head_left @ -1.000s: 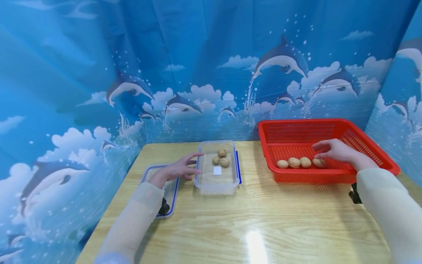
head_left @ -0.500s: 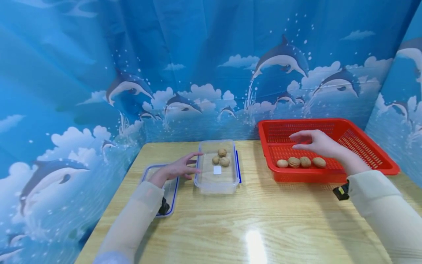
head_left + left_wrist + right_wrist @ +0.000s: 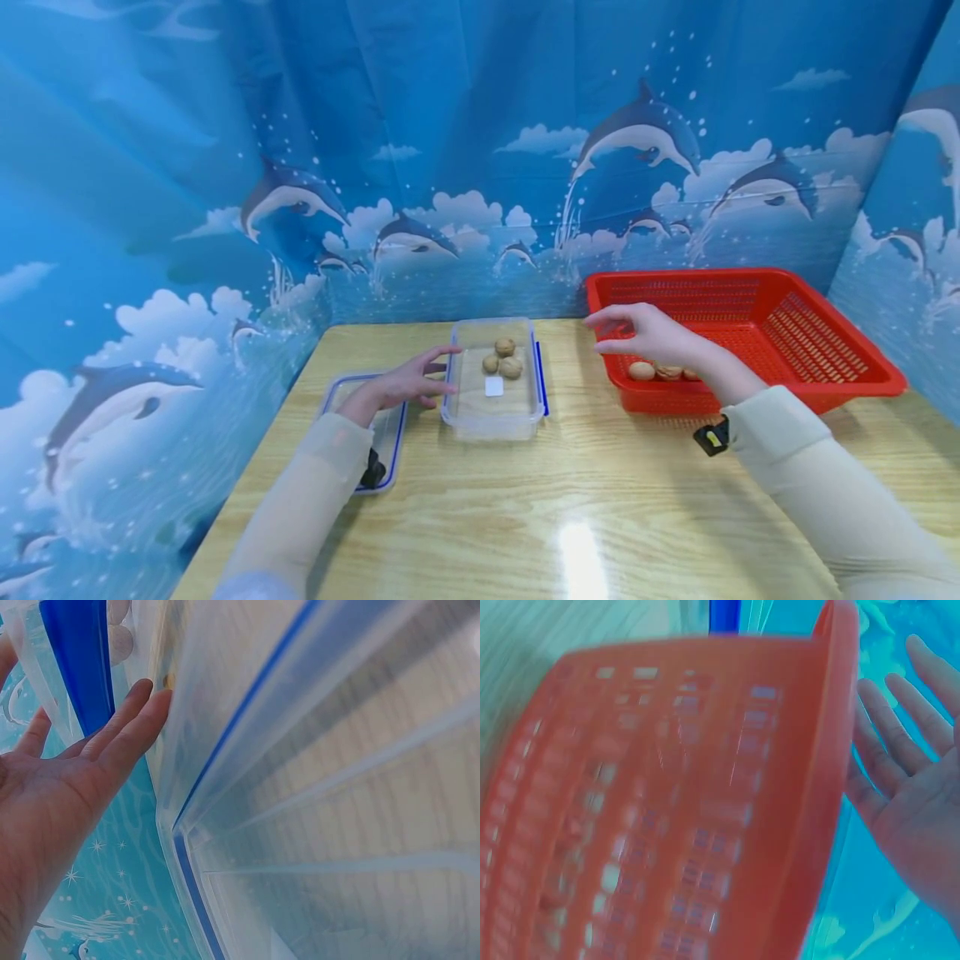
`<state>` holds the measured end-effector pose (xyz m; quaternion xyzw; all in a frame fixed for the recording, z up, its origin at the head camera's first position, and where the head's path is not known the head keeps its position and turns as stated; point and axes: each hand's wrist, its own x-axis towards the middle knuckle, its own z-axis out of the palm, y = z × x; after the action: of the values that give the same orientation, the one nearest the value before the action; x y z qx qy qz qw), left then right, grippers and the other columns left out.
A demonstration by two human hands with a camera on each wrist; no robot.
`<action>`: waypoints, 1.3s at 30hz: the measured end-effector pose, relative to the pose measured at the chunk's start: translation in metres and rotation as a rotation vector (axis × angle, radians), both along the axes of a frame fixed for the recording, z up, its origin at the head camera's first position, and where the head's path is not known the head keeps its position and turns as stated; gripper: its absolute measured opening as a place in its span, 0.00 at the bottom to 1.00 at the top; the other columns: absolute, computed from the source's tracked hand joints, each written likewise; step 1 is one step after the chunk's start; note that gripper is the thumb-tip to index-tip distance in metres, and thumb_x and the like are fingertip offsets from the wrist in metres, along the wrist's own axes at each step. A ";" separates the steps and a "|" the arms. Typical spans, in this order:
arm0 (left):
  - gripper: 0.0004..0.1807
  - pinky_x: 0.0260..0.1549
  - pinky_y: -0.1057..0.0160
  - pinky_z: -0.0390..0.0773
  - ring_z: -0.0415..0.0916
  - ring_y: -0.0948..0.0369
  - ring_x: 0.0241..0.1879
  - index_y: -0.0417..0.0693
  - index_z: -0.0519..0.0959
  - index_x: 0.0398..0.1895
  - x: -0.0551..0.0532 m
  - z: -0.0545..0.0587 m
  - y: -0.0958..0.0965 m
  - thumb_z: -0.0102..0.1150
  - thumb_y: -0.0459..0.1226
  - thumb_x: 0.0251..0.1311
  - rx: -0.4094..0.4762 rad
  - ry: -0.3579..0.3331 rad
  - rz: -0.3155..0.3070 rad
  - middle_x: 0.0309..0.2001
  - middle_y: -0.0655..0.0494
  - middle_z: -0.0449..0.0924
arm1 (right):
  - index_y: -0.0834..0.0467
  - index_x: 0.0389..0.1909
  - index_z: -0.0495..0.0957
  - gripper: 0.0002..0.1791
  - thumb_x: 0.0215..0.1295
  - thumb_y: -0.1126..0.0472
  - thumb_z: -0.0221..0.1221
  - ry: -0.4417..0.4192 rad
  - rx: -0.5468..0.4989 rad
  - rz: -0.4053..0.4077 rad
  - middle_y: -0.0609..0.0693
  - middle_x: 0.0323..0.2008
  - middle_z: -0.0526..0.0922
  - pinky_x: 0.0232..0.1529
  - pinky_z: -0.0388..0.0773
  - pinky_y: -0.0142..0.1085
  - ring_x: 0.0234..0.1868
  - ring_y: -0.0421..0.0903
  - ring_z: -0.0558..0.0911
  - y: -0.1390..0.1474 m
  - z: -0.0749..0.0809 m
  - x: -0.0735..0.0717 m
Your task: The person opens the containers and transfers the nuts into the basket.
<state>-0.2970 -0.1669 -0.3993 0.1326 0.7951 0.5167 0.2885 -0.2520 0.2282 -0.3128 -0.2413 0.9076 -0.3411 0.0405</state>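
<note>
My left hand lies with spread fingers at the left wall of a clear plastic food box. Inside that box sit three walnuts and a small white label shows. In the left wrist view, fingertips are right at the box's wall. My right hand hovers over the left rim of a red plastic basket, its fingers loosely bent with nothing in them. An uncurled, bare palm shows in the right wrist view. Walnuts line the basket's near side, partly hidden by my right wrist.
A clear lid with a blue seal lies on the wooden table, partly under my left forearm. A blue clip flap hangs along the box's right side. Behind the table stands a dolphin-print backdrop.
My right hand has risen from the walnuts and moved left across the basket to its left rim, carrying nothing. The left hand and the box have stayed in place.
</note>
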 end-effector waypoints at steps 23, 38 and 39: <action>0.38 0.45 0.52 0.80 0.48 0.43 0.72 0.63 0.55 0.75 -0.002 -0.002 0.000 0.60 0.35 0.65 0.002 0.003 0.001 0.76 0.42 0.42 | 0.63 0.62 0.73 0.25 0.65 0.61 0.63 -0.032 -0.084 0.123 0.59 0.55 0.78 0.51 0.78 0.44 0.50 0.51 0.79 -0.087 -0.032 -0.034; 0.38 0.49 0.50 0.78 0.49 0.42 0.71 0.66 0.55 0.74 -0.001 0.000 0.001 0.60 0.37 0.65 -0.005 -0.014 0.013 0.76 0.41 0.42 | 0.64 0.61 0.74 0.26 0.62 0.63 0.66 -0.002 -0.057 0.103 0.61 0.58 0.77 0.56 0.73 0.49 0.55 0.56 0.77 -0.117 -0.060 -0.060; 0.38 0.49 0.50 0.78 0.48 0.42 0.71 0.66 0.55 0.74 -0.001 0.000 0.000 0.60 0.37 0.65 -0.004 -0.013 0.012 0.76 0.41 0.42 | 0.64 0.60 0.74 0.26 0.61 0.64 0.66 -0.006 -0.057 0.106 0.61 0.57 0.77 0.57 0.73 0.49 0.55 0.56 0.77 -0.119 -0.062 -0.061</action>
<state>-0.2979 -0.1666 -0.3995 0.1239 0.7950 0.5175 0.2912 -0.3130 0.1095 -0.3746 -0.2889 0.8834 -0.3649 0.0544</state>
